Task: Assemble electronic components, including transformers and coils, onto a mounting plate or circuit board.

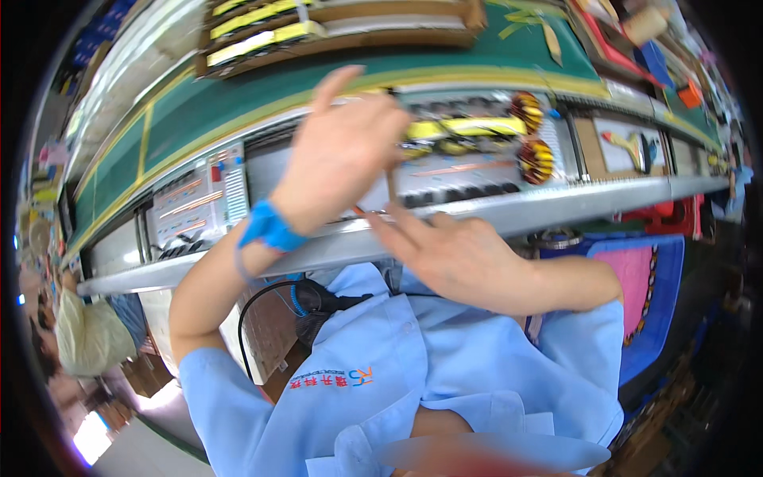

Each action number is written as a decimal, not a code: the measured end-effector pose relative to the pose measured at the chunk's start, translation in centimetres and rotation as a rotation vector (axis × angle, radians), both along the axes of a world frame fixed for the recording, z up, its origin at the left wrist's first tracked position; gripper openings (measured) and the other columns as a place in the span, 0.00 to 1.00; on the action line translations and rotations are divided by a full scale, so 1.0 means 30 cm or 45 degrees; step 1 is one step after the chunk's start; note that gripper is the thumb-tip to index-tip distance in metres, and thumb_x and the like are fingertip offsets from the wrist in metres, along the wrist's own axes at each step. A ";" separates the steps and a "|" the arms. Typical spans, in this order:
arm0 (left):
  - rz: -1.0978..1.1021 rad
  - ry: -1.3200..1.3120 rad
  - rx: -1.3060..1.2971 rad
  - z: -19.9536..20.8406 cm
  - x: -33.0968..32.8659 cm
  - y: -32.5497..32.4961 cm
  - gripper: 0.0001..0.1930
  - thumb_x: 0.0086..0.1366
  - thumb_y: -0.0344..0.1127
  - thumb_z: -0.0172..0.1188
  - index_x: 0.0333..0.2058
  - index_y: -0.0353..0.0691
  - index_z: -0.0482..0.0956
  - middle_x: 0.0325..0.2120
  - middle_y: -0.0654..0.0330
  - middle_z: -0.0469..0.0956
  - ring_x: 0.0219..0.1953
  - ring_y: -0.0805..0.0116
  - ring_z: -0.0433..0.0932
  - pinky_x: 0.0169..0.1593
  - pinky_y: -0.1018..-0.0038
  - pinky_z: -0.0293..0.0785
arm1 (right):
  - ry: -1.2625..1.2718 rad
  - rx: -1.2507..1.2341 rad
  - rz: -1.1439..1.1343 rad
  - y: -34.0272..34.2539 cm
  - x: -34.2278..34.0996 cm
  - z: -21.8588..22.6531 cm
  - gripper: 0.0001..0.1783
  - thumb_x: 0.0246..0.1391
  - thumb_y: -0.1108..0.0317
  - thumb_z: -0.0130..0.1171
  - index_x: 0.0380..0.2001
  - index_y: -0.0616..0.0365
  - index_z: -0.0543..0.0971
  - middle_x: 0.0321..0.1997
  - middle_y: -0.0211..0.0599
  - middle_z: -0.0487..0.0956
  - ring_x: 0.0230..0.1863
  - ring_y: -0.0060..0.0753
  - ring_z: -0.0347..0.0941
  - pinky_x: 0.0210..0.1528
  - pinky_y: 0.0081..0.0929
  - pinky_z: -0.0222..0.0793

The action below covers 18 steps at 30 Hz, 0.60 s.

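My left hand (342, 155), with a blue band (271, 226) on its wrist, is over the left end of a circuit board (469, 171) on the line. One finger sticks out toward the far side and the others look bent; motion blur hides whether they hold anything. The board carries yellow-taped parts (469, 127), dark components and two yellow-and-black wound ring coils (536, 161) at its right end. My right hand (465, 254) is at the near metal rail (509, 208), fingers drawn together toward the left. By its fingertips is a small orange-red tip (358, 211), too blurred to name.
Another board (195, 199) lies on the line to the left. A yellow-handled tool (633, 147) lies to the right. Beyond the line, a cardboard box (397, 38) of yellow-taped parts stands on a green mat (270, 91). A blue bin (666, 294) is at my right.
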<state>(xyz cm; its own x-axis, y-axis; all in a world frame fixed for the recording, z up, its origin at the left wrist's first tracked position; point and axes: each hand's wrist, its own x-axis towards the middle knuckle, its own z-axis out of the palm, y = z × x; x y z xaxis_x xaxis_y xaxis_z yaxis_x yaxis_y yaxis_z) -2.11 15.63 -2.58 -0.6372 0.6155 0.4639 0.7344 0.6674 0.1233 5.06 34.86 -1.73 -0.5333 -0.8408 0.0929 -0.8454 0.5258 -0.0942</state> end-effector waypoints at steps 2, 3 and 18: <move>-0.089 0.031 0.032 -0.014 -0.037 0.079 0.20 0.43 0.33 0.70 0.37 0.42 0.76 0.33 0.60 0.78 0.41 0.62 0.79 0.65 0.53 0.58 | 0.055 0.112 -0.172 0.030 0.008 -0.015 0.27 0.47 0.68 0.52 0.54 0.62 0.71 0.42 0.37 0.77 0.22 0.26 0.75 0.16 0.24 0.70; -0.133 0.031 0.051 -0.024 -0.049 0.116 0.20 0.43 0.34 0.70 0.37 0.41 0.76 0.32 0.60 0.77 0.41 0.62 0.79 0.65 0.53 0.58 | 0.071 0.189 -0.262 0.045 0.016 -0.005 0.27 0.47 0.69 0.52 0.53 0.63 0.71 0.43 0.37 0.77 0.22 0.26 0.75 0.17 0.24 0.70; 0.519 0.210 -0.127 0.167 0.017 -0.401 0.25 0.52 0.33 0.68 0.51 0.48 0.77 0.52 0.59 0.75 0.57 0.59 0.71 0.67 0.54 0.53 | 0.105 0.414 -0.998 0.459 -0.008 0.009 0.25 0.48 0.77 0.50 0.53 0.51 0.73 0.43 0.36 0.81 0.35 0.43 0.80 0.32 0.41 0.75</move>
<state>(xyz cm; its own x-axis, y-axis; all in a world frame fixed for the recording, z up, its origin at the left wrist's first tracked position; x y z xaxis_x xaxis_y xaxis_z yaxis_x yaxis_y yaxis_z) -1.60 3.61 2.42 -0.7596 0.3760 0.5307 0.4133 0.9091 -0.0526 4.83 48.64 -1.47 -0.9746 -0.2227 -0.0252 -0.2230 0.9521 0.2090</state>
